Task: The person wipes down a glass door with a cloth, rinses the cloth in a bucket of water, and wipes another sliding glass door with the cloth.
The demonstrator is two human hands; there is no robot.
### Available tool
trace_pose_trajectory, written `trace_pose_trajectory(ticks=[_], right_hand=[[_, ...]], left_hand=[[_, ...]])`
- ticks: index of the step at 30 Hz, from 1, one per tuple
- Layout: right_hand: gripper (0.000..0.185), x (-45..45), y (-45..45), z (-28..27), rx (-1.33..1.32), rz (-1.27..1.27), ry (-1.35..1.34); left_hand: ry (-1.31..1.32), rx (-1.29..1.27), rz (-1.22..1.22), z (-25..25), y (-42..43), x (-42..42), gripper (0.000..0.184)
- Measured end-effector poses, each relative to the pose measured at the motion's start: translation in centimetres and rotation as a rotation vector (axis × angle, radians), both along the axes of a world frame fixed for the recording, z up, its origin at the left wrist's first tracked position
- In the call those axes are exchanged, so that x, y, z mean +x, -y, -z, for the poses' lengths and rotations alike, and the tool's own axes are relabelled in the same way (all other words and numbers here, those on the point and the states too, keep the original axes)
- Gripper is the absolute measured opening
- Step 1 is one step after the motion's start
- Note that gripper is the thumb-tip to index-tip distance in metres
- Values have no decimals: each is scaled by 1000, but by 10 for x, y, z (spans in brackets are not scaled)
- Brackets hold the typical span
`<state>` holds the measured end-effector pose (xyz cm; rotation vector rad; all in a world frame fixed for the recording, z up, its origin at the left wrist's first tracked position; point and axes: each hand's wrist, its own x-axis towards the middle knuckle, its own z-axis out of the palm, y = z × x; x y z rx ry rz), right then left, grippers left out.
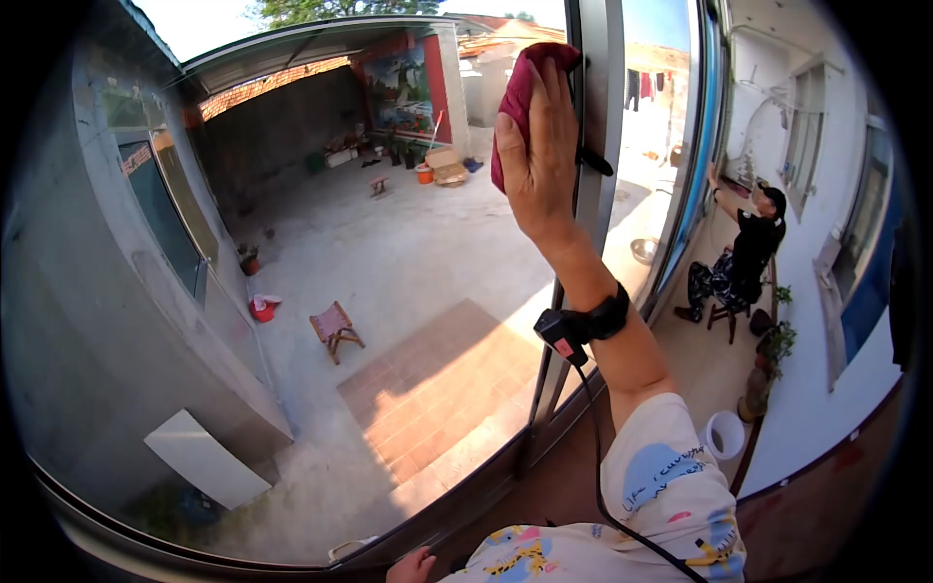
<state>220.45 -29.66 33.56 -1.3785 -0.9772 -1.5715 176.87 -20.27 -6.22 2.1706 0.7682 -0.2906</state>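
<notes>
My right hand [542, 165] is raised high at the window and presses a dark red cloth [518, 95] against the pane beside the metal frame [598, 126]. The fingers lie together over the cloth, with the thumb on its left edge. On the right wrist sits a black strap with a small device [564, 335], and a cable runs down from it. Only part of my left hand [413, 565] shows at the bottom edge, near the lower window rail [428, 530]; its fingers are mostly cut off, so its grip is unclear.
Through the glass lies a courtyard with a folding stool [333, 325], a red bucket [262, 309] and a leaning white board [206, 459]. To the right, another person [756, 243] sits on a stool, one arm raised to the window. Potted plants [775, 345] line the wall.
</notes>
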Motion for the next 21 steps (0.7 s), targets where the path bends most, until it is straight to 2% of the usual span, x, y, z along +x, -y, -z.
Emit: trace_pose_trajectory(ticks=[3,5,8,11,14,17,21], right_hand=[[53,-17,6,54,-97,-31,-101],[53,-11,7,46,-102,-36,-59],[52,4,7,-19,-55,-44,42],[51,19,5,-68,12,-42,118],[50,13,0,-48,28,-26,100],[51,-2,-6,-10,25,-14,72],[46,13,-3,-53,89,-43,137]], left_hand=[[-56,27,68,9,-5,-2,45],[-51,-17,89,13,-12,-6,46],[-68,76,89,-2,-13,-2,46],[30,20,39,2,-18,1,46],[-42,36,12,11,-19,7,45],[-4,-36,29,51,-26,-6,45],[-49,39,28,-23,-5,5,43]])
